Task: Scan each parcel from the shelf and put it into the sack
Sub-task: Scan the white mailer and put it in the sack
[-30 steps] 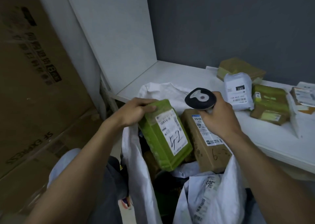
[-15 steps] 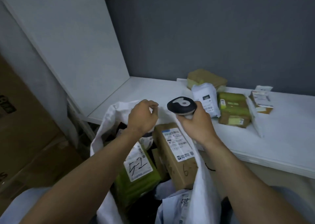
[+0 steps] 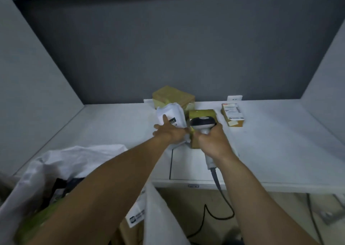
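The white sack [image 3: 78, 160] stands open at the shelf's front left edge. Mid-shelf [image 3: 112, 132], the left hand [image 3: 170, 133] rests on the white parcel [image 3: 173, 114], index finger straight. The right hand [image 3: 212, 144] grips the scanner [image 3: 202, 123] over a green box [image 3: 201, 112]. A brown box [image 3: 173, 95] sits at the back edge.

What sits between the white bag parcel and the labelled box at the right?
A yellow-green box, with the scanner held over it by the right hand; head view.
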